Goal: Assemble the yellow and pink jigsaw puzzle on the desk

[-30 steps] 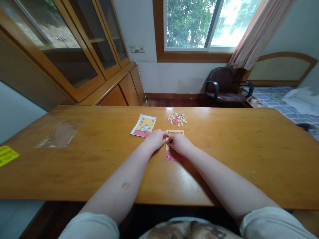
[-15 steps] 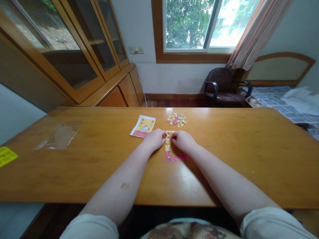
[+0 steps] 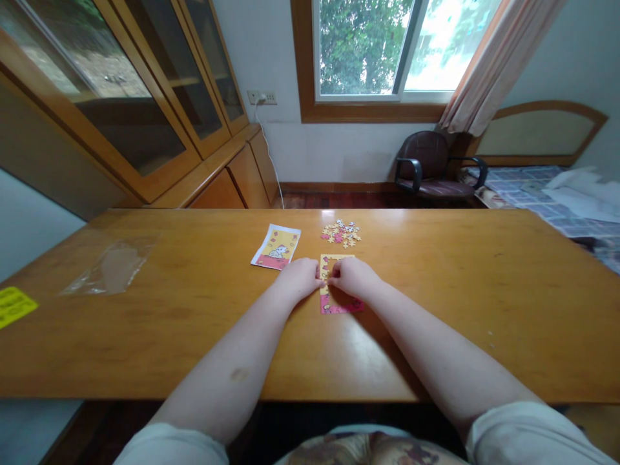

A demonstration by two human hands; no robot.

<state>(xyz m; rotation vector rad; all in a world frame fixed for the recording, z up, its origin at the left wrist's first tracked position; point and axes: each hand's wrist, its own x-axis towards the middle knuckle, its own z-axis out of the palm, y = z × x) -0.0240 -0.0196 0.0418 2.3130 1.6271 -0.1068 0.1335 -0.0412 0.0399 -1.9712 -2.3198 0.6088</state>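
Observation:
A jigsaw puzzle border (image 3: 339, 309) lies flat on the wooden table, yellow along the top and left and pink along the bottom, with bare wood inside it. My left hand (image 3: 301, 279) is closed, its thumb and fingertips at the outer left edge of the border. Opposite it, my right hand (image 3: 357, 276) has its fingers pinched together on the inner side of that left strip and covers much of the right side. Whether a loose piece is between the fingertips is too small to tell. Beyond the hands sits a pile of loose puzzle pieces (image 3: 341, 233).
A picture card (image 3: 278, 246) with a white animal on yellow and pink lies left of the puzzle. Farther left are a clear plastic bag (image 3: 113, 268) and a yellow label (image 3: 15, 306) at the table edge. An armchair (image 3: 429, 165) stands behind the table (image 3: 465, 290).
Both hands have slid a little toward me along the left strip of the border, uncovering its upper left part. The pile and the card lie as before.

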